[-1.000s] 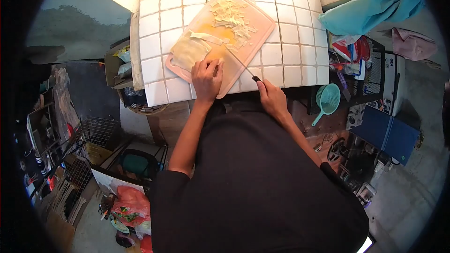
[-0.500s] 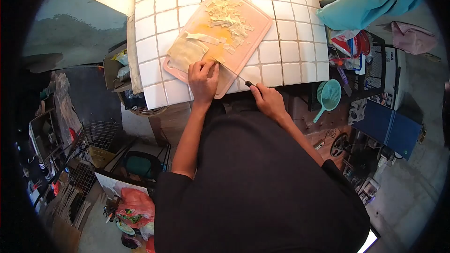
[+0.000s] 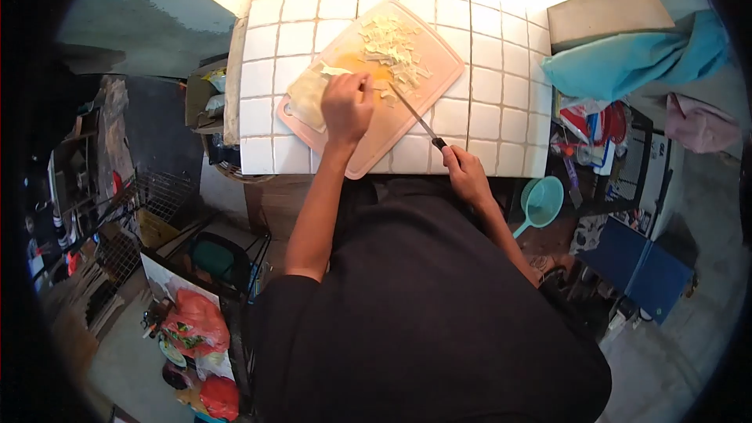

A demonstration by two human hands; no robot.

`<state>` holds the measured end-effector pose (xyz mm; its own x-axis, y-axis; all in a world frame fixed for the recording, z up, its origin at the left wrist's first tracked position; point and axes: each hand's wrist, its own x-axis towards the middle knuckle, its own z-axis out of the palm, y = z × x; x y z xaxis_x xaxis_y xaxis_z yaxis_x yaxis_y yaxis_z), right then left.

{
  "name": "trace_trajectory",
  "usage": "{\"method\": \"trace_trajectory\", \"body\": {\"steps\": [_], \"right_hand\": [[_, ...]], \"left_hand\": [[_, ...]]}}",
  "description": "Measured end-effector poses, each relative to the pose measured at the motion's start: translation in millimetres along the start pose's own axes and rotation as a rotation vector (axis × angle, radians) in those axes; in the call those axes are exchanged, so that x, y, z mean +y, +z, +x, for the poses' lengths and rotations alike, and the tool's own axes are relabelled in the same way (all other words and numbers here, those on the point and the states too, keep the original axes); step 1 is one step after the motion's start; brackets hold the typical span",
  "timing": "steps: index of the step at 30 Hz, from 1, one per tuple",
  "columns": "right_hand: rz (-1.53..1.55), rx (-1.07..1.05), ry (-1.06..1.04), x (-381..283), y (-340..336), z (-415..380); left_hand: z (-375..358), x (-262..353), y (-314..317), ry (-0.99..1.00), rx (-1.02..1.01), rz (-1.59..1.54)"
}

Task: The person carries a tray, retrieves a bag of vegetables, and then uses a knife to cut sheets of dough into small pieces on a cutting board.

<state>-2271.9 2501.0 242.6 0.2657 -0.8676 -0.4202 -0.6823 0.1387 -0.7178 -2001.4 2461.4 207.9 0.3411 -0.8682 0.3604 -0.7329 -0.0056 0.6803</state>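
Observation:
In the head view, a pink cutting board lies aslant on the tiles. Small cut pieces of pale dough are heaped at its far end. Flat pale dough sheets rest on its left side, and a narrow dough strip lies just beyond them. Over the board, my left hand is closed with curled fingers beside the strip; what they hold, if anything, is hidden. My right hand grips the black handle of a knife, whose tip points at the cut pieces.
White tiled counter carries the board. A teal cloth hangs at the right, above a rack of household items. A green strainer hangs off the right front edge. A cardboard box stands left of the counter.
My left hand has lifted from the near edge of the dough sheets and moved forward to the strip. The knife has drawn away from my left hand to the right. The view has shifted slightly.

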Motion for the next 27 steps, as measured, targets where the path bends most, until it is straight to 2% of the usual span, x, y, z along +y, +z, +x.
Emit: {"method": "trace_trajectory", "body": {"steps": [2,4,5,6,8,12,14,15,18,20,21,22,23,24,26,27], "right_hand": [[-0.002,-0.08,-0.006,0,-8,8],[-0.195,-0.236,-0.132,-2,-18,22],[-0.193,-0.273,-0.109,-5,-21,28],[-0.195,-0.286,-0.121,-6,-26,35],[-0.315,-0.236,-0.133,-9,-34,51],[-0.352,-0.18,-0.118,-4,-63,80],[-0.302,-0.312,-0.231,-6,-76,89],[-0.355,-0.378,-0.216,-6,-75,91],[-0.387,-0.385,-0.211,-1,-73,99],[-0.358,-0.33,-0.255,2,-75,109],[-0.314,-0.323,-0.193,-5,-79,111],[-0.274,-0.318,-0.13,-8,-82,113],[-0.177,-0.311,-0.18,7,-78,119],[-0.187,-0.326,-0.185,12,-76,119],[0.23,-0.486,-0.005,17,-76,120],[0.213,-0.507,-0.01,14,-76,118]], "left_hand": [[10,-7,-20,-0.084,-0.019,0.052],[26,-15,-34,0.051,-0.134,0.285],[29,-23,-35,0.076,-0.219,0.297],[30,-28,-35,0.064,-0.211,0.308],[35,-33,-38,0.156,-0.367,0.317],[39,-30,-39,0.117,-0.392,0.386],[45,-30,-36,0.125,-0.424,0.416],[45,-29,-36,0.122,-0.42,0.42],[42,-17,-39,0.13,-0.364,0.328],[32,-2,-44,0.027,-0.112,0.085],[23,5,-47,0.019,-0.116,0.09],[13,12,-49,-0.078,-0.075,-0.032],[4,18,-49,-0.177,-0.028,-0.156],[-6,22,-45,-0.192,-0.017,-0.153],[-32,22,-29,-0.466,-0.077,-0.409],[-43,20,-20,-0.526,-0.102,-0.42]]}}
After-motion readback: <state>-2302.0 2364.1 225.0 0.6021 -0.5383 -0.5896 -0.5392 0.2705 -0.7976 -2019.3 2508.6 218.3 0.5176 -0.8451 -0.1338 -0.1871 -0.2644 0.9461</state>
